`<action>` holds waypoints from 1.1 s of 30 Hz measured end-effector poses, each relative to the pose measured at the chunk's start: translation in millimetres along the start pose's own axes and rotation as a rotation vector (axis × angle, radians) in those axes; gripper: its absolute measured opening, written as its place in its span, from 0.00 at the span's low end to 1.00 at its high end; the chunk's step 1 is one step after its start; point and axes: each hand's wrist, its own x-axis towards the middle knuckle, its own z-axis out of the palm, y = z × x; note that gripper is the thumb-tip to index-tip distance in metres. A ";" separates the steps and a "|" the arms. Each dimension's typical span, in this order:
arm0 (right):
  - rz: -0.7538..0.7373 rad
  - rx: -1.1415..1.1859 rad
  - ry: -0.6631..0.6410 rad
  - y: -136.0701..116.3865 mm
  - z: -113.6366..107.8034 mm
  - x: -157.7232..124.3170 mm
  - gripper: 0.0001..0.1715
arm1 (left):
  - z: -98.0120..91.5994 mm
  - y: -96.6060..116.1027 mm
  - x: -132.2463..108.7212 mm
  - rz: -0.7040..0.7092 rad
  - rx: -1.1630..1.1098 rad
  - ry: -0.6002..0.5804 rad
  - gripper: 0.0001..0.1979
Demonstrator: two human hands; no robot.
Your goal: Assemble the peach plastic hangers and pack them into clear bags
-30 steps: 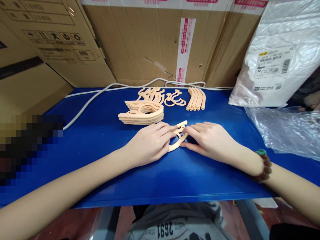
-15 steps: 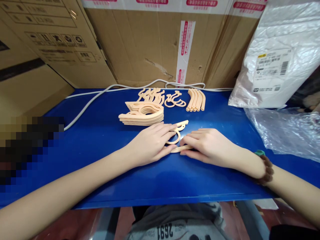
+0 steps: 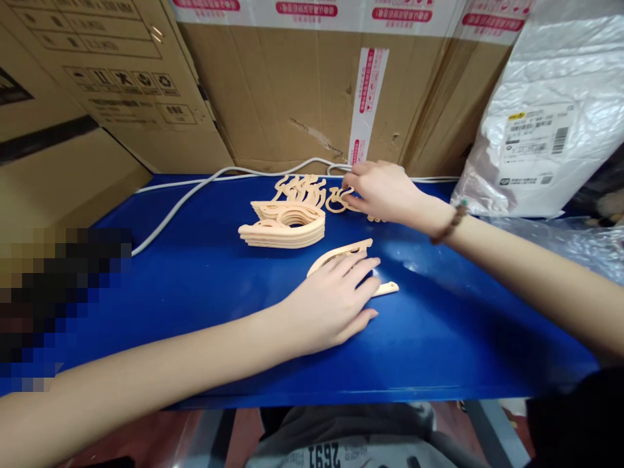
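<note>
Lying under left hand (image 3: 336, 296) (apparently): frame (image 3: 342, 249)

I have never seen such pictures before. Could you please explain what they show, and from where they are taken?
There is no machine here: a person works with two bare hands. One camera, worn on the head, took every picture, looking forward and down. On the blue table lie a stack of beige pieces and, behind it, small hook-shaped pieces. The spread left hand lies over a curved beige part. The right hand is at the small pieces farther back; whether it holds one is hidden.
</note>
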 end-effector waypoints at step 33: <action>-0.289 -0.220 -0.066 -1.4 39.3 102.2 0.24 | 15.0 -12.8 1.5 -0.036 -0.174 0.113 0.08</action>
